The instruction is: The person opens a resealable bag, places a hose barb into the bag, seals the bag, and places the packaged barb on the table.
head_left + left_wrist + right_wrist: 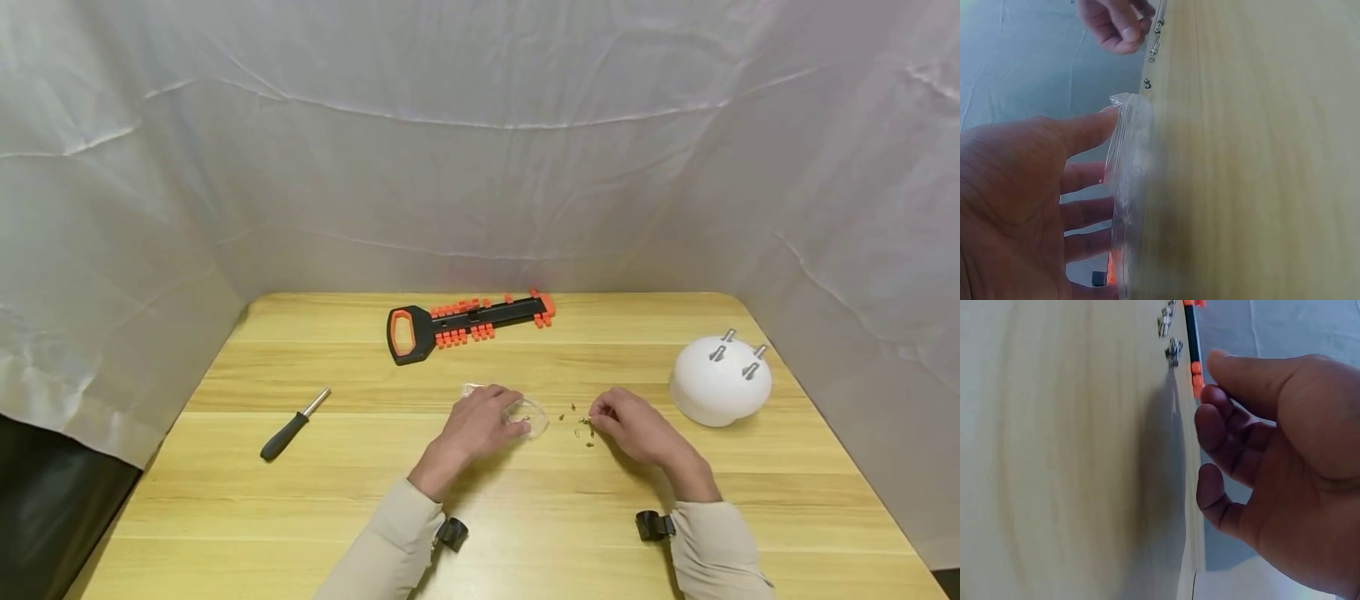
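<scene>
My left hand [482,422] rests over a clear plastic pack [537,423], its fingers spread and nearly straight along the near face. In the left wrist view, the thumb touches the crinkled top of the pack. Several small metal fasteners [589,444] lie scattered on the table to the right of the pack; the right wrist view shows a cluster of these fasteners [1174,352]. Close to them hovers my right hand [633,425], fingers loosely bent and fingertips right at the pieces. Nothing shows between its thumb and fingers in the right wrist view.
A screwdriver [285,436] with a black handle lies at the left. Toward the back is a black and orange handled rack [491,315]. A white rounded object [708,392] with several metal pegs pointing up stands at the right. Grey sheeting [480,167] surrounds the table.
</scene>
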A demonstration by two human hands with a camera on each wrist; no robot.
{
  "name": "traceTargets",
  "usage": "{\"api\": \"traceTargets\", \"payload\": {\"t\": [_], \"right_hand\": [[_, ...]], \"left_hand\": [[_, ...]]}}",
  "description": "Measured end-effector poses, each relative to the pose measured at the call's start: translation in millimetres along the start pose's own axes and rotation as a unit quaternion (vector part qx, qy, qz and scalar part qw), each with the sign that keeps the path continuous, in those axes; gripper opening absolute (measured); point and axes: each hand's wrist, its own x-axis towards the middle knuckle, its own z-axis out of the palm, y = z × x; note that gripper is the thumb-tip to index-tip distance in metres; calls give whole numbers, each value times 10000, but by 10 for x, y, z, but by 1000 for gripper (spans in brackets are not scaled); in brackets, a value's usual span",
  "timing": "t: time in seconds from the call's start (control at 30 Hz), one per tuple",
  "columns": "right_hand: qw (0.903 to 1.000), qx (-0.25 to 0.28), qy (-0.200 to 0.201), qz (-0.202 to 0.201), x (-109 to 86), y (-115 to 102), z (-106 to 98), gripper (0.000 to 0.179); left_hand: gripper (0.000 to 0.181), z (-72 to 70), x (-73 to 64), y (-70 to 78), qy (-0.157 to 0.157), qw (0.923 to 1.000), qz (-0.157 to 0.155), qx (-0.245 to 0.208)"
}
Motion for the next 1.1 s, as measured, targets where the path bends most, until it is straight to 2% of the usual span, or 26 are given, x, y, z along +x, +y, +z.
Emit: {"api": "traceTargets", "payload": {"t": [0.2, 0.4, 0.8, 1.1], "right_hand": [[9993, 204, 218, -222, 90, -145, 74, 5], [9984, 270, 261, -423, 183, -287, 159, 6], [9997, 163, 31, -201, 350, -492, 252, 6], [9992, -354, -158, -63, 383, -598, 400, 6]], "left_hand": [[54, 4, 3, -1, -18, 10000, -36, 16], [54, 17, 9, -10, 19, 10000, -37, 69], [54, 13, 16, 7, 31, 9999, -70, 122], [52, 30, 11, 0, 98, 9997, -44, 218]]}}
